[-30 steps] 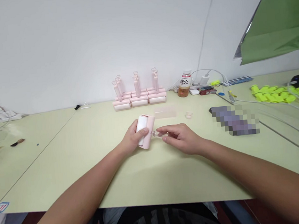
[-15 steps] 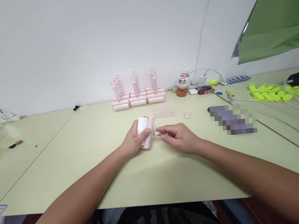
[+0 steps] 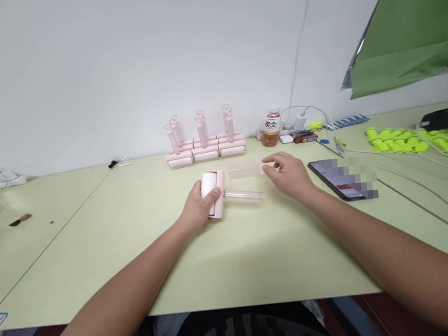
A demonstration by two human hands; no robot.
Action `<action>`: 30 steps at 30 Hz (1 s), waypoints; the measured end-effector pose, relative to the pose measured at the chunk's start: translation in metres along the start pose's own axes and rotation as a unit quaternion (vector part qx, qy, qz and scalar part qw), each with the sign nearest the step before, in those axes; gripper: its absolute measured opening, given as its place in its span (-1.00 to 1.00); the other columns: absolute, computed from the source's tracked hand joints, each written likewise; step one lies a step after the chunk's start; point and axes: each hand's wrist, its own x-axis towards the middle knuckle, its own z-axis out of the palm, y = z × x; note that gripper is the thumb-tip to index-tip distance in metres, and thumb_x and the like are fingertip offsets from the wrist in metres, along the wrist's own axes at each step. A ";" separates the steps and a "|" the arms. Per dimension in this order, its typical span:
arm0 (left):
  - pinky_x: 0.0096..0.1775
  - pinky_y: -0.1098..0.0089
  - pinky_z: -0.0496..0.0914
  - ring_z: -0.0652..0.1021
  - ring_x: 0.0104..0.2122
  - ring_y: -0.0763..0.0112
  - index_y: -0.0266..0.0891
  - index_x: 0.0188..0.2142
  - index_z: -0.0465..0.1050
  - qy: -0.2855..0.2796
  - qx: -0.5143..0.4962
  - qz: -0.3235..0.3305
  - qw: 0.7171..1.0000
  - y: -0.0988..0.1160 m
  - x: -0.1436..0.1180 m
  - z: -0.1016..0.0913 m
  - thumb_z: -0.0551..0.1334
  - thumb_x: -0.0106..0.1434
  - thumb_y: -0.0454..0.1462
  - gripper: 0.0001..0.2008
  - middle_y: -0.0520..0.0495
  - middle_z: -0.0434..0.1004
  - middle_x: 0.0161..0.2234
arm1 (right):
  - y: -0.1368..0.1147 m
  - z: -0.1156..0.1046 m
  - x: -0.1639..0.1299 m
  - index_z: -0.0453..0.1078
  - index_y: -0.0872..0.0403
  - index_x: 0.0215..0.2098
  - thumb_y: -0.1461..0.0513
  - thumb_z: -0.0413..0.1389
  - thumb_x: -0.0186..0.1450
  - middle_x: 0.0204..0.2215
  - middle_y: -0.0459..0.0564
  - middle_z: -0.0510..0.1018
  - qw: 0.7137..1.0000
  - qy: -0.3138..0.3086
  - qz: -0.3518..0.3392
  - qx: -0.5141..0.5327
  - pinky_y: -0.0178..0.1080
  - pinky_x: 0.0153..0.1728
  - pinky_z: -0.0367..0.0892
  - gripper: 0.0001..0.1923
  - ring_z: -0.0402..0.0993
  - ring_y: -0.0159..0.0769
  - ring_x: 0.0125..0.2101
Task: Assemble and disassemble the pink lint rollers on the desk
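I see my left hand (image 3: 201, 207) wrapped around the head of a lint roller (image 3: 213, 193), thumb lying over the white paper drum, fingers closed on its pale pink plastic shell. The head is a short, smooth cylinder set in a rounded pink cover; from its side runs a slim clear handle (image 3: 245, 194), a glossy tube lying flat on the counter (image 3: 96, 236). The roller sits at the middle of the counter, just ahead of me, its long axis running left to right with the handle's free end pointing right.

My right hand (image 3: 289, 174) floats above the counter to the right of the handle, clear of it, fingers loosely spread and gripping nothing. Just beyond its fingertips lies a frosted, translucent rectangular cover (image 3: 244, 169), flat and thin.

The counter is matte, pale yellow-green. Against the wall stands a row of pink rollers (image 3: 204, 143), heads down and handles upright. To their right are a bottle (image 3: 270, 127) of amber drink and, nearer my right hand, a dark phone (image 3: 340, 178) lying flat.
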 end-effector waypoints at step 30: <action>-0.71 0.47 0.28 0.40 -0.60 0.46 -0.19 -0.22 0.26 0.015 -0.096 -0.005 0.995 -0.006 0.007 -0.006 0.30 0.11 0.04 -0.56 0.04 0.38 -0.42 | -0.035 -0.002 -0.026 0.50 0.15 -0.34 0.26 0.25 0.13 -0.17 0.12 0.60 0.777 -0.270 0.202 0.532 -0.31 -0.55 0.49 -0.87 0.51 -0.37 -0.49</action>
